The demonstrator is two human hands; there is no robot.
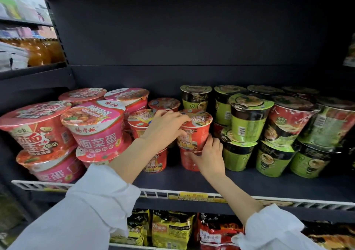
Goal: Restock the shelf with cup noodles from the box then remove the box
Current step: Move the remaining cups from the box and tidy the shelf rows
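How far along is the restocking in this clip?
Done: the shelf already carries stacked pink bowls and green cups. In hand: the left hand and right hand hold a red cup, set on top of another red cup. Left: bare shelf remains in front, and the box is out of view, so its removal cannot be judged.

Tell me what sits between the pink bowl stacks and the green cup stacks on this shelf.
Head view: stacked red cup noodles. The left hand and right hand grip the top red cup of the stack nearest the green cups.
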